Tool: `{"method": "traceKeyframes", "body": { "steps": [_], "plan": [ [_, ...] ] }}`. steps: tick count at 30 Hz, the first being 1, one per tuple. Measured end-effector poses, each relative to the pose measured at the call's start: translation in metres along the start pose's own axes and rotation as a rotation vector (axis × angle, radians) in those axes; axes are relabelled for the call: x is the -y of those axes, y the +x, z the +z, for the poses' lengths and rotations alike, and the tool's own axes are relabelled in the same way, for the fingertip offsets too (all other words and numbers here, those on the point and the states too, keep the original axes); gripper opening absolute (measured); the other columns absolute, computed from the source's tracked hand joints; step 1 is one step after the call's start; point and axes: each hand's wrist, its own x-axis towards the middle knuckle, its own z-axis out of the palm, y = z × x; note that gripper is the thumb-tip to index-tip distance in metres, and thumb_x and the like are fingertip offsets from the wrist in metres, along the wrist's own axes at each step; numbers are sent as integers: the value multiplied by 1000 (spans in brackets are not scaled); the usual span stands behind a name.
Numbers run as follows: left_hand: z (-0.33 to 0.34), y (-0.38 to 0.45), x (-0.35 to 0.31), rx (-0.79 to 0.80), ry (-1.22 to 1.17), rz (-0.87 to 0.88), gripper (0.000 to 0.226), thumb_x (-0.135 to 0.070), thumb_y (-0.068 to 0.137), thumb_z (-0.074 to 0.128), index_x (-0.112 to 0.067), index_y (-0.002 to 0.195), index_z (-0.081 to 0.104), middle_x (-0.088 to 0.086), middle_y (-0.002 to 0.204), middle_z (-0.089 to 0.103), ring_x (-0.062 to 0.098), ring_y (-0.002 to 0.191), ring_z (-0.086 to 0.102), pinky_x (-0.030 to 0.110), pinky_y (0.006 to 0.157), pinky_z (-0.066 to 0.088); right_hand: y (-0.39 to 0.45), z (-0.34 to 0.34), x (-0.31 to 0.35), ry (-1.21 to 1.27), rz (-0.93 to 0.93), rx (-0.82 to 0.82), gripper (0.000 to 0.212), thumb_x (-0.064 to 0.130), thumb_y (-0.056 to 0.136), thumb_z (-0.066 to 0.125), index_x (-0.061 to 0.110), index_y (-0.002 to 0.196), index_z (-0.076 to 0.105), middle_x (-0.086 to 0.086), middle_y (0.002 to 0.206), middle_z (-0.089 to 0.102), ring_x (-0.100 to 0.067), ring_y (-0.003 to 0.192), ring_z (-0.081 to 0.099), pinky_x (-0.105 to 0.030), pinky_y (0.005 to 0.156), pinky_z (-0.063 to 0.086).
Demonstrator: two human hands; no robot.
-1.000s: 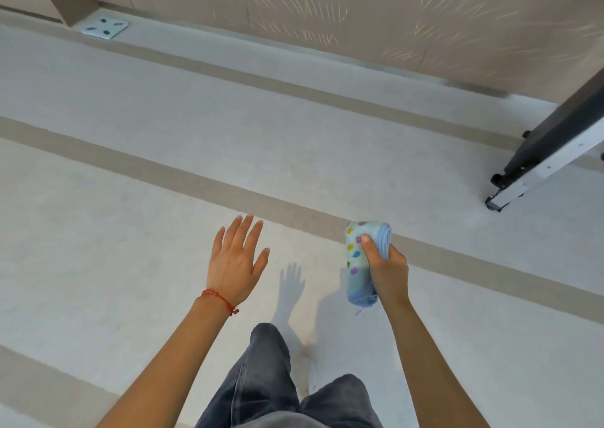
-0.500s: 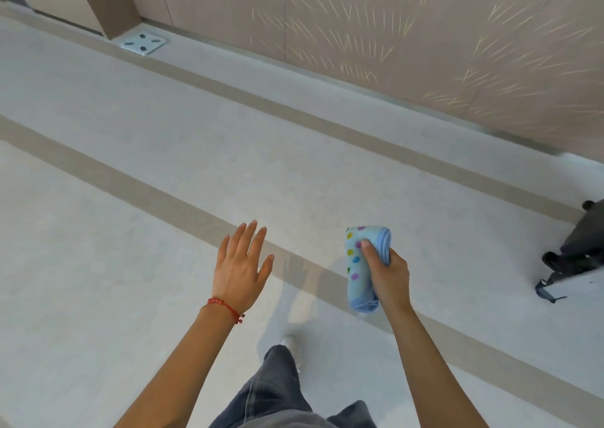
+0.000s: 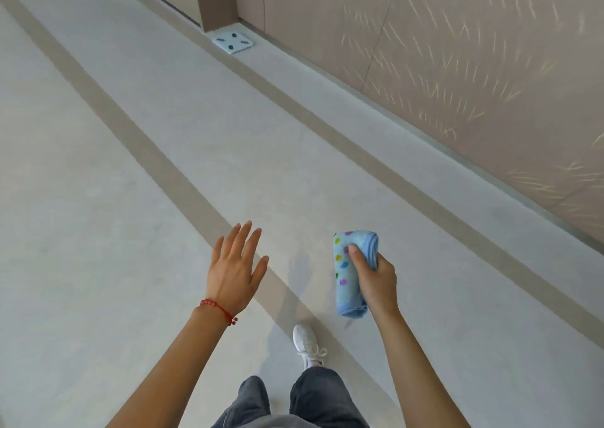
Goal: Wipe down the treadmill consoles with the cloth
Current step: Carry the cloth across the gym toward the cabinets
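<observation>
A folded light-blue cloth [image 3: 345, 274] with coloured dots hangs upright in my right hand [image 3: 376, 280], which is shut around it at lower centre-right. My left hand [image 3: 235, 267] is held out flat to its left, fingers spread, holding nothing; a red string bracelet circles that wrist. Both hands hover over a pale floor. No treadmill or console shows in this view.
Pale floor with darker tan stripes [image 3: 183, 179] runs diagonally ahead. A beige panelled wall [image 3: 457, 68] lines the right side. A small white square scale [image 3: 232, 42] lies by the wall's corner post. My white shoe [image 3: 305, 341] steps forward below the hands.
The view has swung left: the dark machine frame at the right edge has left the picture and the scale has moved toward centre. A shoe now steps forward. Both hands keep their pose.
</observation>
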Motion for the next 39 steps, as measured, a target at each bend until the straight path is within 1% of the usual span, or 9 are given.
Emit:
{"method": "traceKeyframes", "body": {
  "steps": [5,10,16,19,23,28,30,33,39],
  "plan": [
    [-4,34,11,-63,7,-216,67,-51,98,11,-7,127,53,15,133,53,34,123,46,52,99,37,74,37,37,-80,-21,230,27,37,84,63,14,70,59,2,68,59,-13,65,57,-24,59,45],
    [-10,56,26,-124,16,-412,66,-51,98,13,-7,126,53,15,133,53,35,122,48,54,98,38,123,82,68,-165,-64,429,25,36,84,63,17,68,58,4,66,59,-12,64,57,-23,57,43],
    [-19,80,68,-168,24,-574,66,-50,98,13,-6,125,54,16,132,53,36,121,49,55,96,39,164,156,97,-213,-77,586,25,37,83,64,15,73,61,3,68,61,-14,65,59,-23,57,44],
    [-22,99,100,-179,29,-624,67,-50,98,13,-5,125,55,16,132,53,37,121,50,54,95,40,180,200,112,-247,-104,640,24,37,84,64,17,71,60,5,67,61,-10,63,58,-21,54,42],
    [-30,142,159,-199,29,-652,67,-51,98,13,-6,126,54,16,133,52,37,122,48,54,97,38,213,272,137,-268,-135,672,24,37,84,64,15,75,62,4,69,62,-10,65,59,-21,55,43],
    [-53,211,250,-210,33,-660,67,-51,98,13,-6,126,53,16,133,52,37,122,48,54,97,37,256,372,183,-241,-124,668,24,36,84,64,16,72,60,4,69,62,-11,65,60,-18,52,45],
    [-67,238,287,-197,29,-668,66,-50,98,13,-6,126,53,16,133,52,37,122,48,53,97,38,273,412,204,-243,-112,667,24,37,84,64,15,73,61,3,70,62,-13,66,60,-21,54,45],
    [-85,267,325,-209,54,-645,67,-50,98,12,-6,126,53,16,133,52,35,123,47,53,97,39,290,450,228,-237,-114,661,26,37,84,64,13,74,61,1,70,62,-15,66,59,-24,57,46],
    [-109,342,402,-201,57,-665,66,-51,98,12,-7,127,52,15,135,51,34,125,44,52,99,38,347,538,276,-238,-106,648,29,36,84,64,9,74,60,-1,68,60,-15,63,57,-24,54,44]
  ]
}}
